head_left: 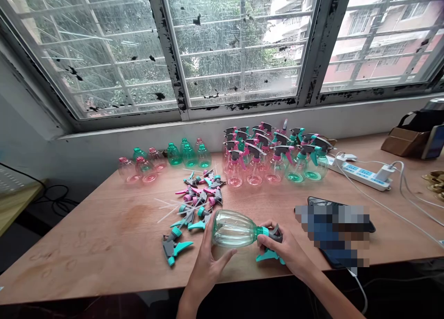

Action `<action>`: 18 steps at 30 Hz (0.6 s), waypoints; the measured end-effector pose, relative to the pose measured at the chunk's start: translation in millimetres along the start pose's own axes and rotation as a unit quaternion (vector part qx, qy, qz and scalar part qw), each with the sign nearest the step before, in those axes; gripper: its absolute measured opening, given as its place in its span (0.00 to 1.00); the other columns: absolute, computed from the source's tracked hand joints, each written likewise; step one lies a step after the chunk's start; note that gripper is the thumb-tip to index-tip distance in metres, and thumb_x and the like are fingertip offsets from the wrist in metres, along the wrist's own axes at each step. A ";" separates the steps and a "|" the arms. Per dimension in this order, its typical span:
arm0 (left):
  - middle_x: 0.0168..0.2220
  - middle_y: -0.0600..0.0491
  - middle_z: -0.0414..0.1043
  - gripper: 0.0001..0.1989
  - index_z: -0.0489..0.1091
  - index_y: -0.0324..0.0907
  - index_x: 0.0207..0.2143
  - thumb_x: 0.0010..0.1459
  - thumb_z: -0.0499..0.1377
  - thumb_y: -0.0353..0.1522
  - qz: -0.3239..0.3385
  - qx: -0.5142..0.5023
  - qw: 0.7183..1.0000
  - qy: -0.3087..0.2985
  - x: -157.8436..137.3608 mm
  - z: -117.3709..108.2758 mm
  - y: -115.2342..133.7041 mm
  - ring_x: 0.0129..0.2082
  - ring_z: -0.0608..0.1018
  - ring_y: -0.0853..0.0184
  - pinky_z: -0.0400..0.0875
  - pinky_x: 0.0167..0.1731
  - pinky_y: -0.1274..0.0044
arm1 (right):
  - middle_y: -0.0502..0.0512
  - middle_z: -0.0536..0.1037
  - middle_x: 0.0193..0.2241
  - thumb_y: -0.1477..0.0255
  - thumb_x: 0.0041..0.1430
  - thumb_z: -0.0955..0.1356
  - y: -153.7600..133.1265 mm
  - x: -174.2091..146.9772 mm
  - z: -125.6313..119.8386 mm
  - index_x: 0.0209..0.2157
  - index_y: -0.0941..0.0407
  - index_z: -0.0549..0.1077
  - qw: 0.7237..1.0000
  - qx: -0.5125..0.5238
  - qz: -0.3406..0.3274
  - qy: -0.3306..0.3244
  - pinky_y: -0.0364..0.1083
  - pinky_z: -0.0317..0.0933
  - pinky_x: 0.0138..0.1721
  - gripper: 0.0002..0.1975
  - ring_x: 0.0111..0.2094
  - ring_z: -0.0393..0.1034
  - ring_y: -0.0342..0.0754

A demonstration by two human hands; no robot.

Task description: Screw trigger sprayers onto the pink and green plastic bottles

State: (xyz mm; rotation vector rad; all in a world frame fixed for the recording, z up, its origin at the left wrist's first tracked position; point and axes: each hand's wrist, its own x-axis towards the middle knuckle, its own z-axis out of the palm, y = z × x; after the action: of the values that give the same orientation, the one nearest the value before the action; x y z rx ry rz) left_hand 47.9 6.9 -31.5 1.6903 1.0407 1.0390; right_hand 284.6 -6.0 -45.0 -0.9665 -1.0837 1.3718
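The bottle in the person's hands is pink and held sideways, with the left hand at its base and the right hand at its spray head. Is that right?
Not quite: the bottle is green, not pink, as the head view shows. It is indeed held sideways, with the left hand at its base and the right hand at its spray head.
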 end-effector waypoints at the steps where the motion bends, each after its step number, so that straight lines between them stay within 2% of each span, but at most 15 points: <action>1: 0.75 0.55 0.39 0.45 0.39 0.61 0.71 0.62 0.65 0.38 -0.003 -0.001 1.000 -0.002 -0.1 -0.1 1.1 0.74 0.46 0.51 0.44 0.71 0.59 | 0.48 0.79 0.24 0.62 0.56 0.77 -0.3 -0.3 0.0 0.34 0.56 0.71 1.000 -0.001 -0.001 -0.001 0.45 0.69 0.32 0.16 0.25 0.76 0.46; 5: 0.76 0.55 0.36 0.46 0.37 0.60 0.72 0.62 0.64 0.40 -0.004 -0.007 1.000 -0.004 -1.2 0.4 3.9 0.74 0.45 0.51 0.42 0.72 0.60 | 0.48 0.79 0.24 0.62 0.57 0.76 -0.5 -1.1 -0.5 0.35 0.56 0.71 1.000 -0.008 -0.004 -0.008 0.45 0.68 0.32 0.15 0.25 0.76 0.47; 11: 0.75 0.54 0.40 0.42 0.42 0.58 0.71 0.63 0.63 0.41 -0.002 0.000 1.000 0.010 -1.0 1.1 1.1 0.74 0.46 0.51 0.42 0.71 0.60 | 0.47 0.79 0.25 0.62 0.57 0.76 -1.0 -1.6 0.1 0.35 0.55 0.71 1.000 -0.003 -0.003 -0.011 0.45 0.68 0.32 0.15 0.25 0.75 0.46; 18: 0.75 0.52 0.42 0.43 0.42 0.57 0.72 0.63 0.63 0.42 -0.014 0.004 1.000 0.009 -0.6 0.4 1.0 0.74 0.46 0.50 0.43 0.71 0.58 | 0.48 0.79 0.25 0.62 0.57 0.76 -1.2 -1.2 -0.2 0.36 0.55 0.71 1.000 -0.003 0.001 -0.007 0.46 0.68 0.32 0.15 0.25 0.75 0.47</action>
State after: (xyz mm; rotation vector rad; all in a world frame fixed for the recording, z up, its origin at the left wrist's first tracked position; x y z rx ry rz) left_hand 48.2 6.0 -30.8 1.6705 1.0777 1.0346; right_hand 285.2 -7.2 -44.0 -0.9647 -1.0979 1.3788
